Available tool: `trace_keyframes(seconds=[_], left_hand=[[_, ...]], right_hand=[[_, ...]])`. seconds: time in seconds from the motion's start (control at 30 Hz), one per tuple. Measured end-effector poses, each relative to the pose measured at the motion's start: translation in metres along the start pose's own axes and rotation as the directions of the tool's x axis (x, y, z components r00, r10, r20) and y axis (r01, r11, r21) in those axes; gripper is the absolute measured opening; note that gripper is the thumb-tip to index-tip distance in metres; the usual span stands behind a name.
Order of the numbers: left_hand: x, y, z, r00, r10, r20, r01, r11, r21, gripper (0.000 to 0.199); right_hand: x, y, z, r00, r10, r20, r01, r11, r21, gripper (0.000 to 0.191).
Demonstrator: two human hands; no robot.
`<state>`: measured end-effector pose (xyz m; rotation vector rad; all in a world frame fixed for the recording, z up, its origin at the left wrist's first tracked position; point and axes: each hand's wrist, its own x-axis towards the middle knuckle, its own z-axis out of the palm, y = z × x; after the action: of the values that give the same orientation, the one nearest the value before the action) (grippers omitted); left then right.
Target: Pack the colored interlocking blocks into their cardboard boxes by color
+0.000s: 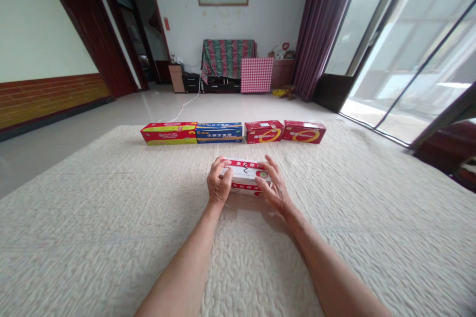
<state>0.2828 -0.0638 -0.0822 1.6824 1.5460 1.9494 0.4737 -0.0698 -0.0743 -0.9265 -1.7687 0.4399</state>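
A white and red cardboard box (243, 172) with printed characters and a black handwritten mark lies on the cream quilted cover, close in front of me. My left hand (219, 181) grips its left end, thumb at the near top edge and fingers over the far side. On the right end, my right hand (274, 185) holds it the same way. Beyond it stands a row of boxes: a red and yellow-green box (169, 133), a blue box (219, 132), a dark red box (263, 132) and another dark red box (304, 132).
The quilted cover (111, 218) spreads beneath everything, its far edge just behind the row. Past the tiled floor stand a low cabinet (191, 83) and a red checked cloth (256, 75). Glass doors (409, 49) are at the right; a white cable (184, 107) crosses the floor.
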Motion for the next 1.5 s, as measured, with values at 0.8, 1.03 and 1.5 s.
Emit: trace_keyframes(seconds=[0.8,1.03,1.5], left_hand=[[0.005,-0.004,-0.009,0.922,-0.340,0.185,0.368,0.918,-0.146,0.052],[0.004,-0.013,-0.012,0.932,-0.315,0.177,0.339,0.932,-0.127,0.049],[0.024,-0.011,-0.033,0.834,-0.258,0.488,0.381,0.909,-0.170,0.057]], right_hand=[[0.000,-0.004,0.001,0.990,0.143,0.009,-0.143,0.984,0.105,0.044],[0.003,-0.006,-0.005,0.983,0.174,0.056,-0.180,0.975,0.131,0.036],[0.011,0.008,-0.007,0.947,0.224,0.230,-0.282,0.922,0.265,0.067]])
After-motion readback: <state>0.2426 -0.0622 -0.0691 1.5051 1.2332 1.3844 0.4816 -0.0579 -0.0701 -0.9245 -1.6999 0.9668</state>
